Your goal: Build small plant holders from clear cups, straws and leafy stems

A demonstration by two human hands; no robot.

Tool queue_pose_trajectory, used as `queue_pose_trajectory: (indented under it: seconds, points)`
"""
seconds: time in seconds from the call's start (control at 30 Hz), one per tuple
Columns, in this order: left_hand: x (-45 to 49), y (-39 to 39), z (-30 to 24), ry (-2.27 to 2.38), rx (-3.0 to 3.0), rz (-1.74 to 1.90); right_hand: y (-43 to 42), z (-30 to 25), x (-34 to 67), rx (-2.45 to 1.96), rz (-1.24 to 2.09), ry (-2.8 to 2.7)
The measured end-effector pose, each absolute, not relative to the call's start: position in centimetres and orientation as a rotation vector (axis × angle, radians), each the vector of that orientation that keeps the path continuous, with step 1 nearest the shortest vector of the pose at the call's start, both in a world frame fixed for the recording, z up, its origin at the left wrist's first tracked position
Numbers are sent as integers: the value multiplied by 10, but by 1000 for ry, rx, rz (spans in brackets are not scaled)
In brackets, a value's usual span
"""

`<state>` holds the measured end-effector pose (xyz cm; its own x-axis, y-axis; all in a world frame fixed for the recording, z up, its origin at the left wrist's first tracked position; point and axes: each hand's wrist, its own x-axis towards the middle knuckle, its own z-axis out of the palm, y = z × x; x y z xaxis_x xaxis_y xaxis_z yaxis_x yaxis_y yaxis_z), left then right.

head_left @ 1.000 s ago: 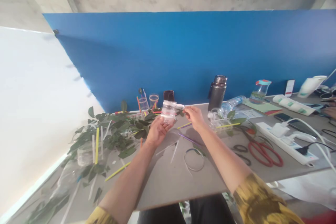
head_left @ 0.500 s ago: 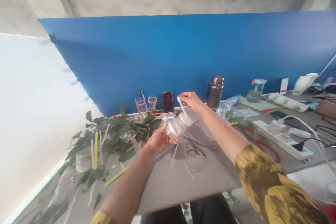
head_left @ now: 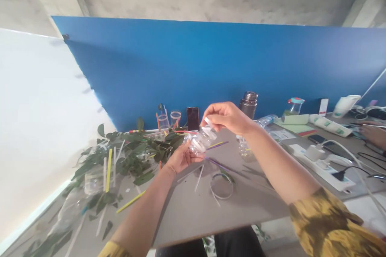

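Observation:
A clear, ribbed plastic bottle piece (head_left: 201,143) rests tilted in my left hand (head_left: 184,157), its fingers curled under and around it. My right hand (head_left: 225,118) is at the upper right end of the bottle piece, thumb and fingers pinching a narrow white strip (head_left: 208,121). Most of the strip is hidden by the fingers, and I cannot tell whether it is a straw or tape. Below the hands, a thin wire ring (head_left: 221,186) lies on the grey table (head_left: 193,217), near a purple straw (head_left: 217,164).
Leafy branches (head_left: 132,156) and a yellow straw (head_left: 109,170) spread over the left side. Behind stand clear cups (head_left: 175,118), a phone (head_left: 193,119) and a dark flask (head_left: 249,106). A power strip (head_left: 322,168) with cables lies right; another person's hand (head_left: 374,131) shows at far right.
My right hand has come down and closer to the bottle piece with the white strip, which now shows only a short end. The left hand still holds the bottle piece.

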<state>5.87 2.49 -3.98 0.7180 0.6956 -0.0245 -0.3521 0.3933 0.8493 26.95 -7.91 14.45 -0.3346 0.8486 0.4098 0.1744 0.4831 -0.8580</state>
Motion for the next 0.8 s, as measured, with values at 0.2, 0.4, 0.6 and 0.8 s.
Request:
queue_pose_trajectory:
  seconds: [0.2,0.4,0.6,0.8]
  points:
    - [61,26,-37,469,877,799,-108,120,318,-1022,857,-1783]
    - [62,26,-34,520,799,920,-99,122,355,-1033,781,-1461]
    - [63,27,-37,486,778,939,-50,100,366,-1359,491,-1273]
    - [65,28,-43,363,860,1011,-5,56,368,-1857,193,-1369]
